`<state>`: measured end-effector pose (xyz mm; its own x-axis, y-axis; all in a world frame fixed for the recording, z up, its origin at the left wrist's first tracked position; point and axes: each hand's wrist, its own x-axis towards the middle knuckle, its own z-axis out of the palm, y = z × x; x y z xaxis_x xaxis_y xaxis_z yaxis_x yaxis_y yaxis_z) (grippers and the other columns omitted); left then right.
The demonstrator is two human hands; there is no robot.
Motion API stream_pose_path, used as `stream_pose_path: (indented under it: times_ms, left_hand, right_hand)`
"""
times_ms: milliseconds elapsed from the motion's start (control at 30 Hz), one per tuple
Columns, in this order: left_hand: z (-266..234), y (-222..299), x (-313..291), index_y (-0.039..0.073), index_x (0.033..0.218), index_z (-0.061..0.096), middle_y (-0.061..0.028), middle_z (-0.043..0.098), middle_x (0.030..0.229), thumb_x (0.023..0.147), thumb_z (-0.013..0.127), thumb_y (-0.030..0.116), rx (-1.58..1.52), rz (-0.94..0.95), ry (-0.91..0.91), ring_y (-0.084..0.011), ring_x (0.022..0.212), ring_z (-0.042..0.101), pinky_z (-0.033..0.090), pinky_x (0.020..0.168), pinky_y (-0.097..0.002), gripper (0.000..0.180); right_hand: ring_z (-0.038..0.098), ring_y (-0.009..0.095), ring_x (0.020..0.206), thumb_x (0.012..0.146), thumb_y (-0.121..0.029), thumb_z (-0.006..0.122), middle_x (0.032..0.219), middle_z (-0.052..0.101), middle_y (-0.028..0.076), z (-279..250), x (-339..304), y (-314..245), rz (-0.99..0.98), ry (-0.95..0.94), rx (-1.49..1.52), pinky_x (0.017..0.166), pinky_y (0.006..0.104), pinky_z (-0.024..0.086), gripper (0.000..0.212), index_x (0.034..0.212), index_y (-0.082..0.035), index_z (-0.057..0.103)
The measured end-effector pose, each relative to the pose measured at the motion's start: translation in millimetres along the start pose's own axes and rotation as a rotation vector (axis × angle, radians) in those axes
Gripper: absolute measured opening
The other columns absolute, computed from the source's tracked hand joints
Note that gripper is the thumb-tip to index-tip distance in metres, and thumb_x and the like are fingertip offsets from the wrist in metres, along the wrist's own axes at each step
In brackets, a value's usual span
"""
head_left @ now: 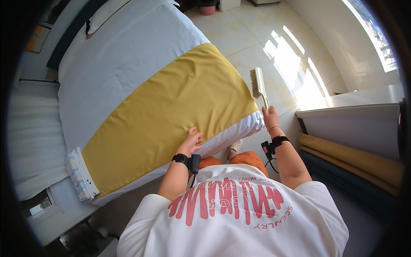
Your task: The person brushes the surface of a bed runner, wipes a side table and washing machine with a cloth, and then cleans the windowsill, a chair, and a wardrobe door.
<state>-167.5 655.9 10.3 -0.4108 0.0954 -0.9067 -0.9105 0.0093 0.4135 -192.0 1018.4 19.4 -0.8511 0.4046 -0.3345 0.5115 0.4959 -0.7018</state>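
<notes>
My right hand (269, 118) is closed round the handle of a bed brush (259, 83) with a pale back and brown bristles. The brush points away from me beside the bed's right corner, its bristles facing the bed. Over the near edge of the bed is my left hand (192, 139), empty, its fingers loosely bent and apart. It is at the yellow bed runner (171, 100); whether it touches the cloth I cannot tell. The runner lies across the foot of the bed with shallow creases, over a white cover (128, 64).
Folded cloths (79, 175) are stacked at the bed's left corner. To my right stands a white ledge (351, 103), with yellow and dark rolled fabric (351, 158) below. Sunlight falls on the tiled floor (239, 32). A pink bin (208, 8) is at the far side.
</notes>
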Motion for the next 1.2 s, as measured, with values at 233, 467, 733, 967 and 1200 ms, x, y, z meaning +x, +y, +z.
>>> stream_pose_path:
  times_ms: [233,467,733,967,1200]
  left_hand:
    - [16.5,-2.7,2.8,0.011,0.119,0.045,-0.0042,0.049,0.104,0.086,0.056,0.023,-0.062,0.076,0.023,-0.0197,0.096,0.049,0.045,0.084,-0.0419,0.037]
    - [5.2,13.0,8.4,0.012,0.123,0.041,-0.0032,0.049,0.103,0.084,0.056,0.021,-0.040,0.046,0.066,-0.0174,0.094,0.048,0.039,0.092,-0.0446,0.043]
    - [45.8,49.0,24.0,0.011,0.140,0.024,-0.0095,0.049,0.109,0.080,0.057,0.020,-0.001,0.204,0.000,-0.0190,0.090,0.051,0.045,0.076,-0.0369,0.069]
    - [54.6,48.8,50.8,0.014,0.140,0.028,-0.0010,0.050,0.105,0.082,0.058,0.029,0.185,0.122,-0.049,-0.0108,0.079,0.046,0.040,0.071,-0.0330,0.067]
    - [64.0,87.1,51.8,0.017,0.125,0.042,0.0028,0.051,0.108,0.084,0.055,0.034,0.014,0.081,-0.057,-0.0113,0.090,0.047,0.038,0.083,-0.0351,0.046]
  right_hand:
    - [0.057,0.025,0.071,0.087,-0.039,0.056,0.076,0.060,0.010,-23.1,-59.7,-21.2,-0.111,-0.628,-0.195,0.065,0.0348,0.045,0.036,0.089,-0.004,0.054]
    - [0.044,0.016,0.055,0.086,-0.034,0.058,0.061,0.046,0.006,-41.3,-45.0,59.4,0.207,-0.041,0.212,0.056,0.0327,0.040,0.035,0.079,-0.001,0.051]
    - [0.059,0.038,0.079,0.084,-0.038,0.057,0.080,0.061,0.023,-45.0,-28.7,61.9,0.173,0.040,-0.308,0.070,0.0438,0.045,0.040,0.088,0.002,0.057]
    - [0.057,0.031,0.067,0.088,-0.036,0.055,0.071,0.058,0.017,7.1,-0.8,-78.9,-0.197,-0.346,-0.128,0.062,0.0395,0.044,0.034,0.082,-0.002,0.053]
    - [0.060,0.035,0.078,0.088,-0.041,0.050,0.082,0.064,0.016,43.3,101.4,-166.5,-0.490,-0.569,-0.587,0.067,0.0436,0.047,0.036,0.095,-0.006,0.053]
